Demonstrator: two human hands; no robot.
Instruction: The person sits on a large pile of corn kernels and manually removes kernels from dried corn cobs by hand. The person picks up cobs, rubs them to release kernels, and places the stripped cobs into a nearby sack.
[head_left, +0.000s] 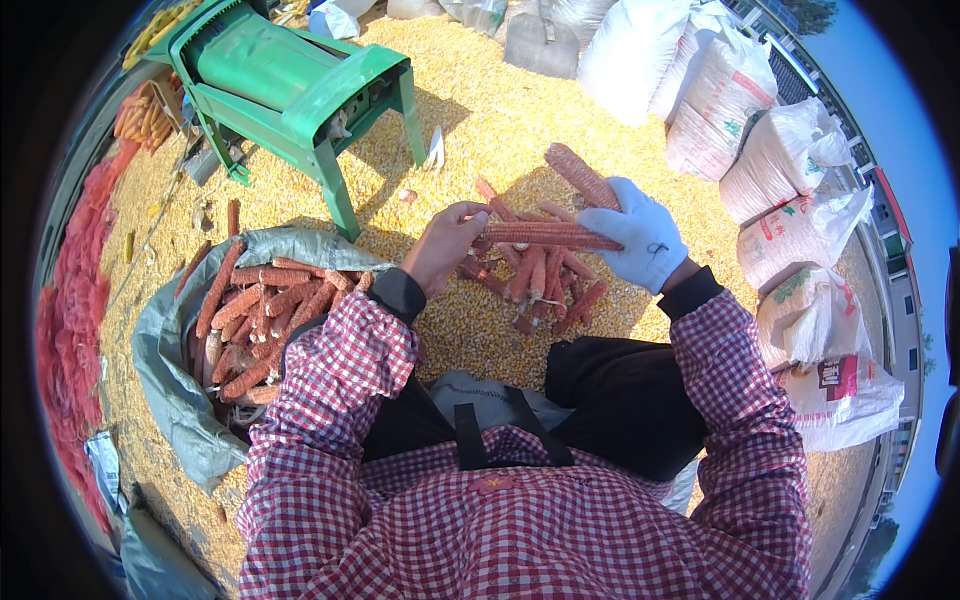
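My left hand (447, 246), bare, grips the left end of a red corn cob (546, 235) lying nearly level. The other end of that cob is in my right hand (636, 234), which wears a white glove. A second, thicker cob (579, 174) sticks up and left out of the gloved hand. Below and behind my hands, a heap of shelled red cobs (534, 279) rests on loose yellow corn kernels (480, 337). To the left stands an open grey-green woven sack (169, 375) with many cobs (259, 307) in it.
A green metal corn sheller (262, 67) stands at the upper left. Filled white woven sacks (720, 105) line the right side, and a metal shovel blade (541, 43) lies at the top. Red netting (79, 315) runs along the left edge. Kernels cover much of the ground.
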